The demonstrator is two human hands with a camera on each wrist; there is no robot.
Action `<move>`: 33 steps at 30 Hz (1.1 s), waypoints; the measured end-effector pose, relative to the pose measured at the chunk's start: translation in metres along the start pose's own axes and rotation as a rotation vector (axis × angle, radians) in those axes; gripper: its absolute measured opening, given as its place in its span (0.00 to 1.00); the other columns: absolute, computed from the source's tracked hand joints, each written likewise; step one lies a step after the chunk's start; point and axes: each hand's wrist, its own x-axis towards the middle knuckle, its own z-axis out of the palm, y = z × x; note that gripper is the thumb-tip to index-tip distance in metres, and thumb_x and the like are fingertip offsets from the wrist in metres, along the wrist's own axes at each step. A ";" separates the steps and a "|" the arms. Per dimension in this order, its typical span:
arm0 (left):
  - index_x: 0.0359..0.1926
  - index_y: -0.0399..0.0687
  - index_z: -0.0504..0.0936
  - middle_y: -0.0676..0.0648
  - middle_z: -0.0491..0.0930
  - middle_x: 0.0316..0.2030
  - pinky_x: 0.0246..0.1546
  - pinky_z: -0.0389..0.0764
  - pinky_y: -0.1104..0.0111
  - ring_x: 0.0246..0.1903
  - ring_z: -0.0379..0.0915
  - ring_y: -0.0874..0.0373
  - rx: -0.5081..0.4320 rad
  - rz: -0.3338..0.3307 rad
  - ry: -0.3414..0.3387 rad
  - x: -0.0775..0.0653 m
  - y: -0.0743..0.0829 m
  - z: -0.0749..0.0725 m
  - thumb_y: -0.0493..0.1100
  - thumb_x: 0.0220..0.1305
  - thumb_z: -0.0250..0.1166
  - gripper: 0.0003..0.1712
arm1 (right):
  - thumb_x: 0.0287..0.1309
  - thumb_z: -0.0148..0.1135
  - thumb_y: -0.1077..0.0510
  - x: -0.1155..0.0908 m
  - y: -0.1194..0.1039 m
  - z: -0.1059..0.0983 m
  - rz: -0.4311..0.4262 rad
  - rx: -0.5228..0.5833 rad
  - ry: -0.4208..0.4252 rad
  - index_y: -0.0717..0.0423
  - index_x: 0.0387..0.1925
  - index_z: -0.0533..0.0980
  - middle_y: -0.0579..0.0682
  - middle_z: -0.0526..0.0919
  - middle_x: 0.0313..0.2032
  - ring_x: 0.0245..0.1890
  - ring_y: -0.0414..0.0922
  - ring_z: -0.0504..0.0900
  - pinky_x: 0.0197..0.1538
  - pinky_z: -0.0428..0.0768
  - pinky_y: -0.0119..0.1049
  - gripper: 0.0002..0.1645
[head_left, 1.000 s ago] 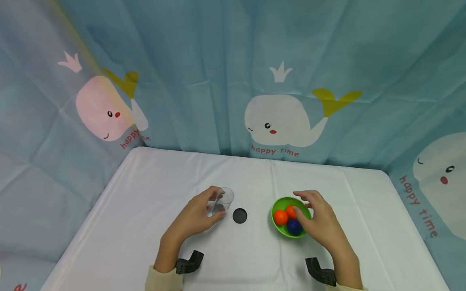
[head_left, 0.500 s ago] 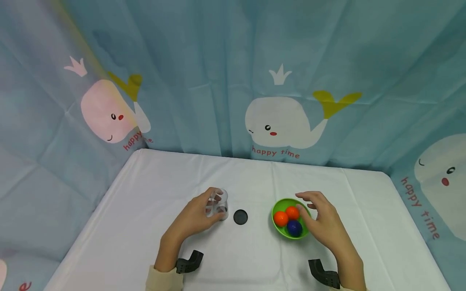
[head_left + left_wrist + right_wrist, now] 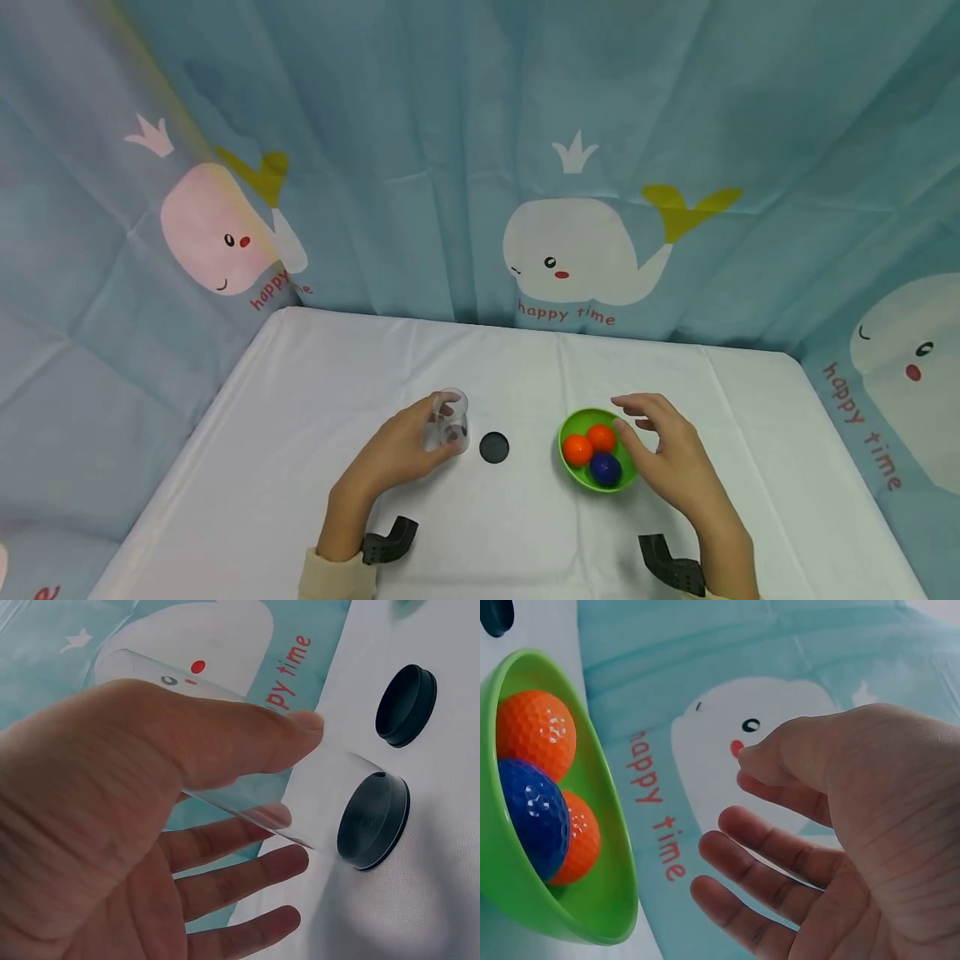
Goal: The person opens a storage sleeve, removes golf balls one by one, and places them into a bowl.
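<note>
My left hand [image 3: 405,442] holds a clear plastic tube [image 3: 330,802] between thumb and fingers. The tube stands upright on the white table, with a black cap [image 3: 375,825] at its lower end and its top uncovered. To its right lies a loose black lid [image 3: 494,447]. My right hand [image 3: 671,454] hovers at the right side of a green bowl [image 3: 607,900], fingers loosely bent with nothing in them. Inside the bowl are two orange golf balls [image 3: 536,731] and a dark blue golf ball [image 3: 532,814].
A white cloth covers the table [image 3: 360,358]. Behind and at the sides hangs a blue curtain [image 3: 420,125] printed with whales. A black wrist mount [image 3: 390,540] sits on the left wrist and another black mount [image 3: 671,567] on the right.
The tube has gone from leaning rightward to standing upright in my left hand. My right hand has drawn slightly right, its thumb moving off the balls towards the bowl's rim.
</note>
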 end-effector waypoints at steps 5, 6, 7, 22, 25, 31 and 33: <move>0.76 0.56 0.70 0.48 0.83 0.62 0.63 0.80 0.50 0.62 0.80 0.52 0.016 -0.017 -0.024 -0.003 -0.005 0.002 0.49 0.63 0.78 0.43 | 0.70 0.67 0.61 -0.002 0.003 0.002 -0.007 -0.006 -0.015 0.47 0.57 0.83 0.46 0.86 0.54 0.51 0.49 0.86 0.55 0.87 0.38 0.16; 0.76 0.53 0.70 0.47 0.83 0.62 0.64 0.80 0.49 0.62 0.80 0.51 0.015 -0.019 -0.029 -0.004 -0.005 0.002 0.49 0.63 0.77 0.43 | 0.70 0.67 0.61 -0.002 0.004 0.003 -0.010 -0.005 -0.022 0.47 0.57 0.83 0.46 0.86 0.54 0.51 0.49 0.86 0.54 0.88 0.40 0.17; 0.76 0.50 0.70 0.46 0.83 0.62 0.65 0.79 0.48 0.63 0.80 0.49 0.013 -0.023 -0.034 -0.005 -0.006 0.002 0.49 0.63 0.77 0.44 | 0.70 0.68 0.61 -0.003 0.004 0.004 -0.016 0.002 -0.029 0.47 0.57 0.82 0.46 0.86 0.54 0.51 0.49 0.87 0.54 0.88 0.43 0.17; 0.78 0.56 0.69 0.44 0.77 0.70 0.72 0.74 0.44 0.73 0.71 0.44 0.056 -0.011 0.047 -0.007 -0.008 -0.009 0.34 0.70 0.65 0.37 | 0.66 0.68 0.67 0.000 -0.001 0.009 -0.053 0.076 0.157 0.55 0.55 0.83 0.47 0.86 0.49 0.49 0.49 0.85 0.59 0.70 0.09 0.17; 0.77 0.53 0.69 0.42 0.78 0.69 0.71 0.74 0.44 0.72 0.72 0.42 0.087 0.001 0.086 -0.008 -0.011 -0.010 0.33 0.71 0.64 0.36 | 0.66 0.68 0.67 -0.003 -0.002 0.007 -0.045 0.064 0.181 0.55 0.55 0.84 0.49 0.86 0.50 0.49 0.51 0.84 0.60 0.69 0.09 0.18; 0.76 0.51 0.72 0.40 0.75 0.71 0.71 0.70 0.39 0.72 0.71 0.39 0.211 0.052 0.197 -0.018 -0.030 -0.010 0.41 0.71 0.69 0.34 | 0.63 0.69 0.69 -0.006 0.002 -0.003 -0.079 0.019 0.188 0.55 0.57 0.83 0.52 0.85 0.53 0.51 0.50 0.82 0.62 0.66 0.08 0.21; 0.75 0.51 0.73 0.39 0.72 0.73 0.72 0.67 0.37 0.73 0.68 0.37 0.239 0.084 0.241 -0.022 -0.038 -0.013 0.43 0.71 0.70 0.34 | 0.62 0.70 0.70 -0.005 0.007 -0.006 -0.091 -0.004 0.194 0.57 0.57 0.83 0.53 0.85 0.53 0.52 0.50 0.82 0.62 0.64 0.07 0.22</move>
